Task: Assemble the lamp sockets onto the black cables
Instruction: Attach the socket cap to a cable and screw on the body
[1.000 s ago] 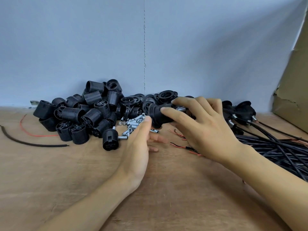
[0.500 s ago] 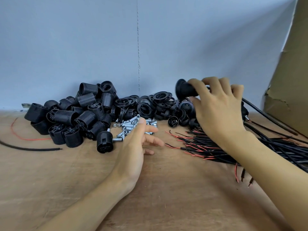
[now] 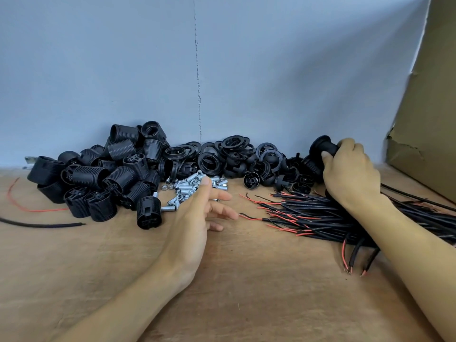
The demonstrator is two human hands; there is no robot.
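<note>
My right hand [image 3: 350, 174] grips a black assembled lamp socket [image 3: 322, 145] at the far right, above a bundle of black cables [image 3: 320, 215] with red and black stripped ends. A black cable runs from under that hand toward the right edge. My left hand [image 3: 197, 218] lies palm-in on the table with fingers relaxed and holds nothing; its fingertips are next to a heap of small metal threaded tubes [image 3: 190, 186]. A pile of ribbed black socket bodies [image 3: 103, 178] lies at the left and a pile of black rings and caps [image 3: 232, 156] in the middle, against the wall.
The wooden table [image 3: 222, 292] ends at a blue-grey wall [image 3: 197, 70]. A torn cardboard sheet [image 3: 424, 119] leans at the right. A loose black cable [image 3: 42, 225] and a red wire [image 3: 22, 206] lie at the far left.
My right hand has carried the socket from the middle of the pile up and then down to the right, over the cable bundle. My left hand has stayed near the metal tubes.
</note>
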